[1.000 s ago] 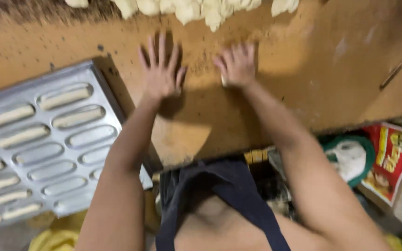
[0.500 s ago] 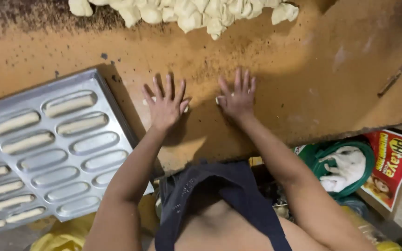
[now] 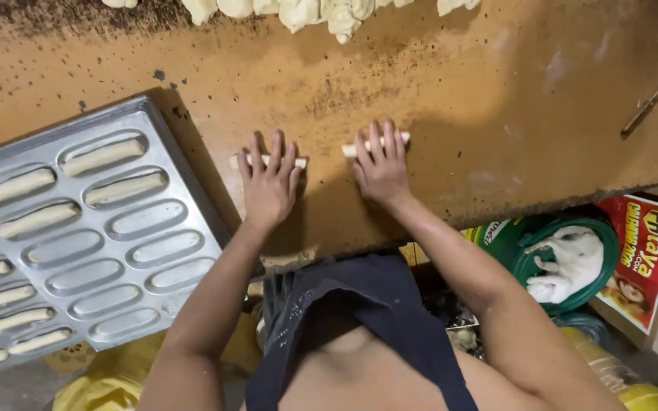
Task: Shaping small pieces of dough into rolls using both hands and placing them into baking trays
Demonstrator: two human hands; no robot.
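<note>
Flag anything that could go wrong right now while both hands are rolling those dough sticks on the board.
1. The left hand and right hand each roll a separate dough stick; uneven pressure could leave them too thick or long for the tray's slots.
2. The metal tray seems to overhang the board's front edge; a nudge might tip it.
3. Dark specks on the wooden board could get picked up by the dough.

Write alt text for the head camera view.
Seen from above, a person's left hand and right hand each press flat on a thin dough stick on a brown wooden table. A metal moulded tray, partly filled with dough sticks, lies to the left; dough lumps sit at the far edge.
</note>
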